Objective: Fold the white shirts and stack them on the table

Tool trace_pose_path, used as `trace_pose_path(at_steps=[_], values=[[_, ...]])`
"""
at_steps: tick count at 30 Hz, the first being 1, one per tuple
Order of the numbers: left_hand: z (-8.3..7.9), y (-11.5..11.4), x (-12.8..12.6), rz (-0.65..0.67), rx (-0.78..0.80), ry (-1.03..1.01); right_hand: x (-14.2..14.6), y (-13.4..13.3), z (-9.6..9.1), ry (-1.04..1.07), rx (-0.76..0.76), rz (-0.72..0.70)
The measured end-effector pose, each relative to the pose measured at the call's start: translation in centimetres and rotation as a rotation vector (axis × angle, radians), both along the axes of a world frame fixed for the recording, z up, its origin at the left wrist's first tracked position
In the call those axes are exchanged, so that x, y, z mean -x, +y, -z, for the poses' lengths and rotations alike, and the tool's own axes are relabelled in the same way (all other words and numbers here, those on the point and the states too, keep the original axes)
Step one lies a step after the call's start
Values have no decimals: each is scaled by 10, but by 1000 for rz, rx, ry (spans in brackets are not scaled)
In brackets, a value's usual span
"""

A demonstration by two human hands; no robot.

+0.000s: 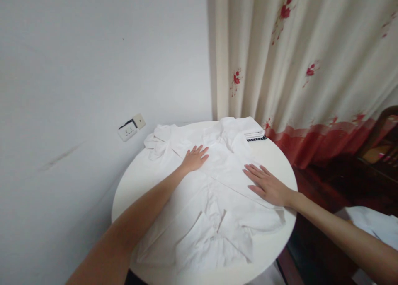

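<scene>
A white shirt lies spread over a round white table, its collar toward me and wrinkled cloth at the far side. My left hand rests flat on the upper middle of the cloth, fingers spread. Farther right, my right hand presses flat on the shirt near the table's right side, its fingers stretched out. Neither hand grips the fabric.
Something with a black spiral edge sits at the far right of the table. A wall socket is on the wall at left. A flowered curtain hangs behind. More white cloth lies at lower right, below a wooden chair.
</scene>
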State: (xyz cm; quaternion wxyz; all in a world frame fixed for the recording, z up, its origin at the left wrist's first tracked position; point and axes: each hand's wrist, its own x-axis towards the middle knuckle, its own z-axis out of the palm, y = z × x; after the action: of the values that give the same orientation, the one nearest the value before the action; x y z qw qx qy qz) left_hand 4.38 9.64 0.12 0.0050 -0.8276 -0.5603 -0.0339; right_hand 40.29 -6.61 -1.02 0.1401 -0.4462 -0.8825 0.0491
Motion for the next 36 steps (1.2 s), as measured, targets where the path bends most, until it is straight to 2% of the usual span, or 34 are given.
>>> trace_pose_path(at_steps=[3,5,8,10,13,16,20,27,29,31,34,36], values=[[3,7,9,-25,-24,16,-26,1,-4,24,43,25],[4,9,12,-34,-34,22,-42,8,-10,102,24,116],[4,9,11,-32,-26,23,-43,15,-20,223,-65,195],[2,8,10,-34,-17,23,-26,8,-26,213,-61,105],[1,7,10,-45,-9,21,7,-12,-29,102,43,-74],[1,6,10,-49,-13,20,24,-30,-26,42,83,-93],[2,7,10,-43,-26,22,15,-46,-19,28,79,-48],[4,8,10,-42,-30,21,-9,-77,-23,48,163,-96],[4,8,10,-42,-31,19,-11,-72,-27,67,166,-81],[4,6,10,-45,-31,17,-12,-53,-32,94,137,-40],[2,4,9,-43,-30,14,-11,-7,-37,153,109,46],[2,4,9,-45,-26,15,-9,25,-35,189,44,153]])
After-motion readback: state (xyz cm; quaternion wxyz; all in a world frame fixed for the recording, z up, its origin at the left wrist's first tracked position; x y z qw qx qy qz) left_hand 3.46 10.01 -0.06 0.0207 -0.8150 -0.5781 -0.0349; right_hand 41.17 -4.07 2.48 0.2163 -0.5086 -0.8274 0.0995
